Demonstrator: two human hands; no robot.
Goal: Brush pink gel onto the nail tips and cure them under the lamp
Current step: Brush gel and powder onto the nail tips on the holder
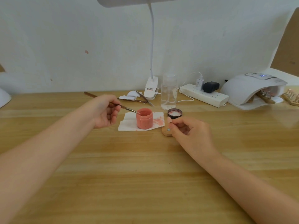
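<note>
Hands [106, 113] on brush [103, 99], holder [166, 130]

Unreadable red-and-black print on the desk lamp's clip base [150, 89]; blurred blue digits on the curing lamp's display [263, 75].

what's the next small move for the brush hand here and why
Probably lift the brush out of the pink gel jar and carry it right to the nail tip. The left hand has its bristles dipped at the jar's mouth, and the right hand holds the tip on its wooden stand, ready.
</note>
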